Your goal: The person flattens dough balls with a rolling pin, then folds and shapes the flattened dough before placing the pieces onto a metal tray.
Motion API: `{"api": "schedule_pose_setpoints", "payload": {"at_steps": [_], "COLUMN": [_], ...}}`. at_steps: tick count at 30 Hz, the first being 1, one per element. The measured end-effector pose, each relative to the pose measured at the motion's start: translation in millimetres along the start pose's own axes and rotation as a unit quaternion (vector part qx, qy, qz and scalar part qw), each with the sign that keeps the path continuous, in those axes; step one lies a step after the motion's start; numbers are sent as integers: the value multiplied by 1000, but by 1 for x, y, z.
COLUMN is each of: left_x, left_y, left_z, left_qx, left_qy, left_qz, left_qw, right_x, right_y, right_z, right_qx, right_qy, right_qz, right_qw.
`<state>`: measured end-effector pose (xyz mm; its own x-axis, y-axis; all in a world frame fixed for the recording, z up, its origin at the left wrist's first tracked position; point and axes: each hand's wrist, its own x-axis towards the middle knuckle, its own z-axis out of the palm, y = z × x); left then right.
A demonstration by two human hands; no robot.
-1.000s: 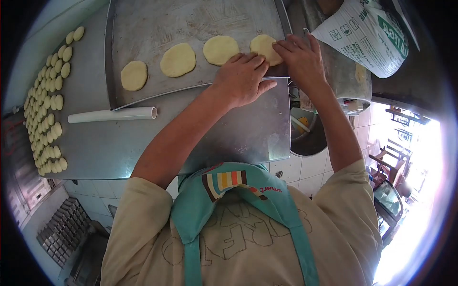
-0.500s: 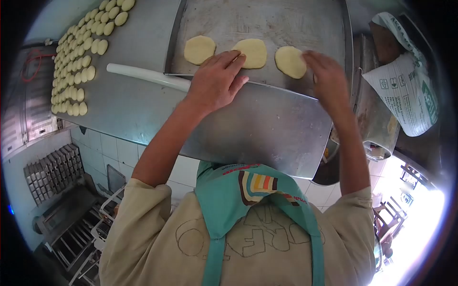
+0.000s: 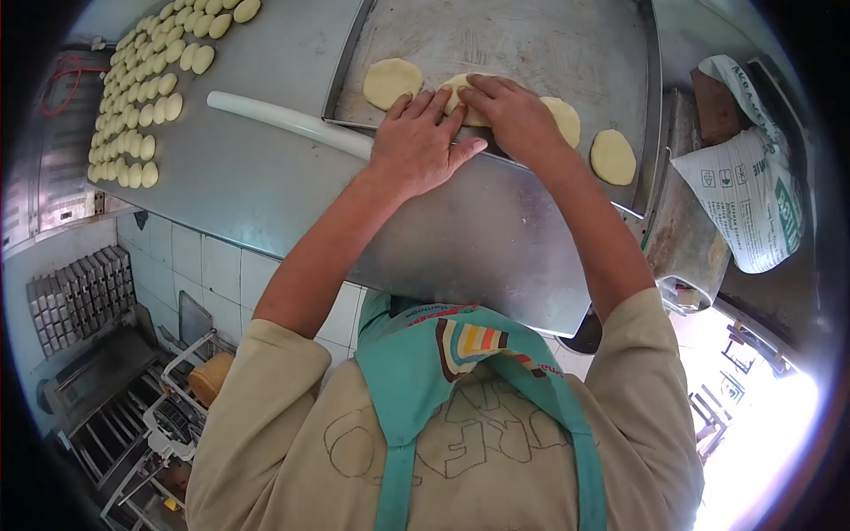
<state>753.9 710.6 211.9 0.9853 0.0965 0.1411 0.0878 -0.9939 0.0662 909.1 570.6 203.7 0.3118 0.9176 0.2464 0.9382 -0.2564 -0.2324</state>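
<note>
Several flattened dough rounds lie along the near side of a metal baking tray [image 3: 522, 40]. My left hand [image 3: 416, 142] rests over the tray's near rim, fingers spread, its fingertips between the leftmost round [image 3: 392, 83] and the middle round [image 3: 456, 86]. Lying flat on that middle round is my right hand [image 3: 518, 115], which covers much of it. To the right, one round [image 3: 564, 119] is partly hidden by my right hand, and the rightmost round [image 3: 613, 157] lies uncovered in the tray's near corner.
A white rolling pin [image 3: 288, 124] lies on the steel table [image 3: 266, 186], left of the tray. Rows of small dough balls [image 3: 146, 115] fill the table's far left. A white printed sack [image 3: 744, 199] stands at the right. Metal racks [image 3: 115, 416] are at lower left.
My right hand has moved left, from the right side onto the middle round. The rightmost round now shows. My left hand stays near the middle round, fingers more spread. The view has shifted slightly.
</note>
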Motion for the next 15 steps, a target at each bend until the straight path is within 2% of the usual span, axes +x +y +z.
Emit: {"api": "schedule_pose_setpoints", "payload": {"at_steps": [3,6,9,12,15], "left_x": [-5,-7,0,-4,-8], "left_y": [7,11,10,6,-21], "left_z": [2,4,-3,-6,-16], "left_qx": [-39,-96,-65,-74,-79], "left_qy": [53,24,-2,14,32], "left_qz": [2,-11,-24,-26,-55], "left_qw": [998,995,998,997,995], "right_x": [12,18,35,34,38], "right_y": [-6,-4,-3,-4,5], "right_z": [-13,-1,-8,-2,-11], "right_qx": [-73,7,10,-16,24], "right_qy": [-24,-29,-119,-91,-100], "right_qz": [-7,-1,29,17,36], "right_qw": [997,1000,992,996,994]}}
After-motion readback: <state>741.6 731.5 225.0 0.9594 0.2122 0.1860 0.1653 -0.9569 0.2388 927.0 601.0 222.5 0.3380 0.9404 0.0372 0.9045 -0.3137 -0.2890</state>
